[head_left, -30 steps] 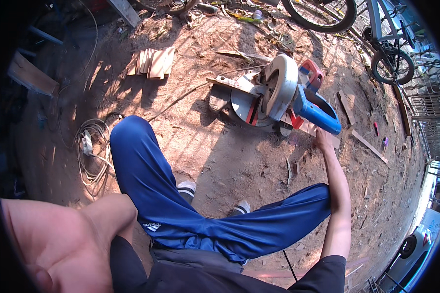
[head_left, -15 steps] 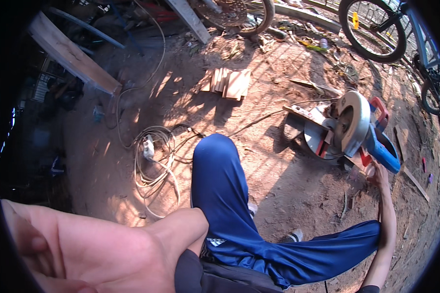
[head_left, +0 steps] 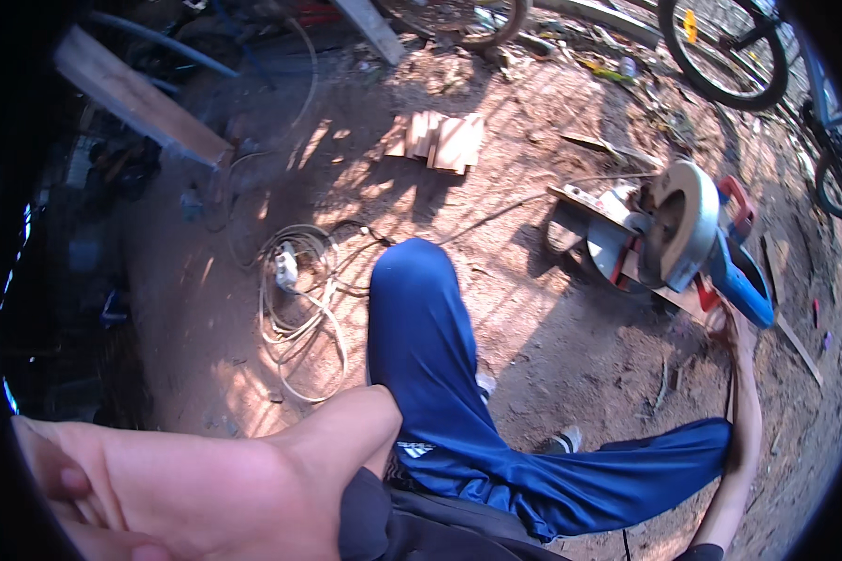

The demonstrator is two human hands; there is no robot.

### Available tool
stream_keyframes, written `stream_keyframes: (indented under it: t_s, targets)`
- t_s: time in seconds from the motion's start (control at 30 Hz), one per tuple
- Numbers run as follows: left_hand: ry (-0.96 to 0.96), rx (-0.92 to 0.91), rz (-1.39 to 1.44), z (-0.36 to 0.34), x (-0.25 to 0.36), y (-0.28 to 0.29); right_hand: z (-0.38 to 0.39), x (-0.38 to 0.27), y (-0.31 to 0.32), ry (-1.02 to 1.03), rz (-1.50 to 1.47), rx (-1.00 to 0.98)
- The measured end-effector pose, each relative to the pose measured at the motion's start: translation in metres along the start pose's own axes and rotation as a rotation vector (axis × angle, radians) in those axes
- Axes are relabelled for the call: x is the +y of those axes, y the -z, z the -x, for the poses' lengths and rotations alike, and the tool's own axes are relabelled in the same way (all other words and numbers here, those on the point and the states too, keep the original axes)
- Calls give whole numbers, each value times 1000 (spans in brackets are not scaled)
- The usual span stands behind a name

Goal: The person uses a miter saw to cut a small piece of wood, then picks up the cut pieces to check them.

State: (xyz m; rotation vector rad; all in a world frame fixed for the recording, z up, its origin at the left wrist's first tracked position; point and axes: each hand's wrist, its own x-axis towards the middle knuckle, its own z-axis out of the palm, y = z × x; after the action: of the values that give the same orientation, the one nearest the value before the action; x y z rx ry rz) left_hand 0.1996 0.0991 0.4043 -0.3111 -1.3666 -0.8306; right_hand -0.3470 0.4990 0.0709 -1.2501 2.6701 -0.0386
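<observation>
A miter saw (head_left: pixel 680 224) with a round grey blade guard and a blue loop handle stands on the dirt to the right. My right hand (head_left: pixel 734 332) reaches in beneath that handle, beside a red part. Its fingers are bent at the saw's near edge; what they grip is hidden. Large and close at the lower left is my left hand (head_left: pixel 173 481), its palm side showing. The fingers curl in and are partly cut off by the dark rim, so anything in them is hidden.
Short wooden blocks (head_left: pixel 437 140) are piled on the ground ahead. A coiled cable (head_left: pixel 332 341) with a white socket block (head_left: pixel 285 266) lies left of my knee (head_left: pixel 413 280). A wooden beam (head_left: pixel 140 93) juts in at upper left; a bicycle (head_left: pixel 767 89) stands upper right.
The view has shifted a little: the blocks and cable sit higher in the picture. My left hand appears slightly lower. The right hand stays by the saw's near edge.
</observation>
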Motion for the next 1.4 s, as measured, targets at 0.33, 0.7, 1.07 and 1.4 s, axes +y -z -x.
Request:
stream_keyframes:
  t_s: [0.33,0.7,1.07,1.4]
  targets:
    - [70,-16,57,6,-31,-7,-58,-75,8,71,-80,12]
    - [114,-32,99,15,-45,-18,-128,-120,-31,226,-101,-26]
    - [101,-5,43,16,-70,-40,-140,-137,-27,263,-137,-54]
    - [984,-375,-720,129,-272,-46,-149,-80,-62,373,-93,153]
